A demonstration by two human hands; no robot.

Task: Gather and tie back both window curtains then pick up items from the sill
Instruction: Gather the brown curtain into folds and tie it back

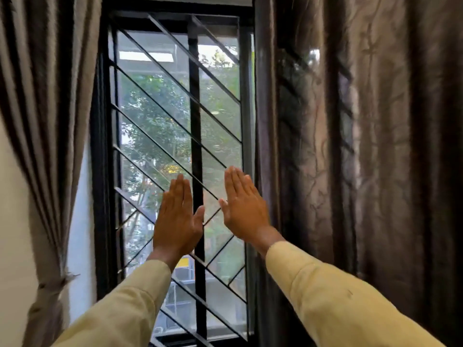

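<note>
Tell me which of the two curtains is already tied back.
The left curtain. A tie cinches it low down, pulling it off the window. The right curtain hangs loose and straight, with no tie visible.

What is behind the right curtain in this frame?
Through the thin right curtain dim grille bars and daylight show faintly. Its thicker folds hide the rest of the window.
</note>
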